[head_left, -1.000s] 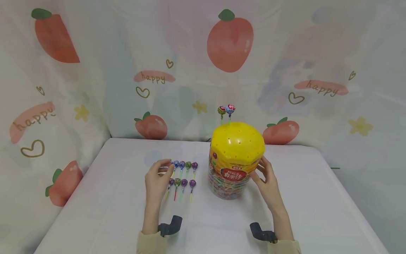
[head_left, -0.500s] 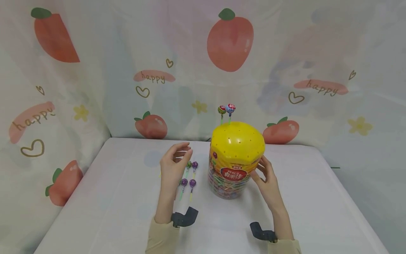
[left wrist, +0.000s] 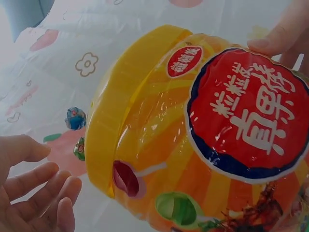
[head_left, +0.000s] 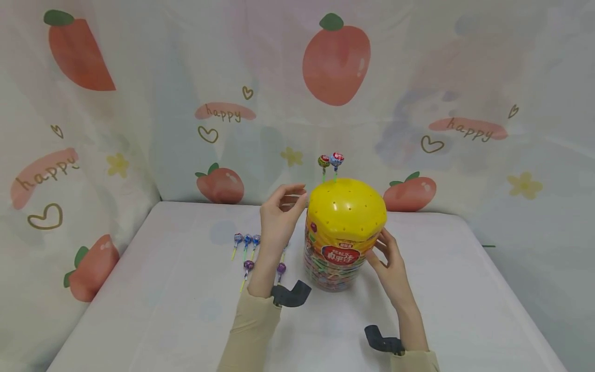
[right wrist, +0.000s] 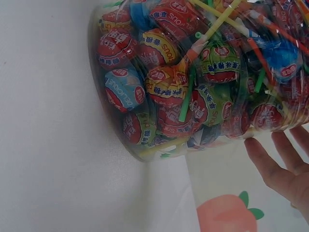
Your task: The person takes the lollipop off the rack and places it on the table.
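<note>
A large clear jar [head_left: 341, 271] of wrapped lollipops stands upright on the table, topped by a yellow lid [head_left: 348, 209] dotted with small holes. Two lollipops, a green-and-red one [head_left: 324, 161] and a blue-and-red one [head_left: 337, 159], stick up from the lid's far left side. My left hand [head_left: 281, 206] is raised beside the lid's left edge. Its fingers are loosely bent, with nothing visible between them in the left wrist view. My right hand [head_left: 390, 268] rests its fingertips and thumb against the jar's right side; the right wrist view shows fingers [right wrist: 263, 162] touching the plastic.
Left of the jar, loose lollipops lie in two rows, among them a blue one [head_left: 248, 239] and a purple one [head_left: 281, 268]; my left forearm hides some. The white table [head_left: 162, 289] meets a patterned cloth backdrop [head_left: 274, 67] behind.
My left hand has moved from the rows of lollipops up and right to the lid's left side. The right hand has stayed against the jar, which has not moved.
</note>
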A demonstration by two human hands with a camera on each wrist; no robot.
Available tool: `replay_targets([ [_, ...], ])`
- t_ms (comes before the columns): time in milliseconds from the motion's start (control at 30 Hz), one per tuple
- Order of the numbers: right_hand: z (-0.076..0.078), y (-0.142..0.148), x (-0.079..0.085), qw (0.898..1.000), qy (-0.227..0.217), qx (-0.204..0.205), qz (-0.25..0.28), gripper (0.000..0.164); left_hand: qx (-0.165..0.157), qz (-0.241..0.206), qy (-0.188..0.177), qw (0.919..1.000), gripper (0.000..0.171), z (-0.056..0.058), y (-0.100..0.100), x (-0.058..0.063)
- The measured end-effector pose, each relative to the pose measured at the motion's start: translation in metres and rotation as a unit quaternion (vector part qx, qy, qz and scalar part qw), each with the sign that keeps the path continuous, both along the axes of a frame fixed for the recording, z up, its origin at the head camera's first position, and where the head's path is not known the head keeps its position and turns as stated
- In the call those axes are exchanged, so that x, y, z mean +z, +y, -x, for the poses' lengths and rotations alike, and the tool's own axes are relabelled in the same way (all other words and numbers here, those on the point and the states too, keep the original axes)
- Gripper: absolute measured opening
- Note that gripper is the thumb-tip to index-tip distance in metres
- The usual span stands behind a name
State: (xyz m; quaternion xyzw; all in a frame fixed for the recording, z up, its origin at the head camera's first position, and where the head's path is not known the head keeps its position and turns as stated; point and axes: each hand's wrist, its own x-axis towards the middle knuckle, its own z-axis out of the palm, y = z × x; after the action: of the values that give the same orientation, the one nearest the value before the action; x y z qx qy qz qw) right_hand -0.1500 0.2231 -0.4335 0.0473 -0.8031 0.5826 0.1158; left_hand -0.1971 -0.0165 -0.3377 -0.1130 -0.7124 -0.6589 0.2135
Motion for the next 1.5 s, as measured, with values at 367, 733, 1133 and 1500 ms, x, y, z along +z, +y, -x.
replay_targets([
  [367, 0.003, 0.001, -0.002, 1.000, -0.002, -0.006, -0.005, 0.066, -0.022, -0.008, 0.036, 0.9991, 0.026, 0.022, 0.022, 0.028],
  [733, 0.002, 0.001, -0.002, 1.000, 0.002, -0.006, -0.010, 0.066, -0.032, 0.018, 0.076, 0.9964, 0.032, 0.034, 0.039, 0.041],
  [1133, 0.000, 0.000, 0.001, 1.000, -0.001, 0.002, -0.003, 0.067, -0.025, 0.043, 0.092, 0.9945, 0.030, 0.037, 0.050, 0.046],
  [1500, 0.000, 0.001, 0.000, 1.000, -0.001, 0.002, -0.005, 0.067, -0.024, 0.038, 0.091, 0.9948, 0.027, 0.036, 0.051, 0.047],
])
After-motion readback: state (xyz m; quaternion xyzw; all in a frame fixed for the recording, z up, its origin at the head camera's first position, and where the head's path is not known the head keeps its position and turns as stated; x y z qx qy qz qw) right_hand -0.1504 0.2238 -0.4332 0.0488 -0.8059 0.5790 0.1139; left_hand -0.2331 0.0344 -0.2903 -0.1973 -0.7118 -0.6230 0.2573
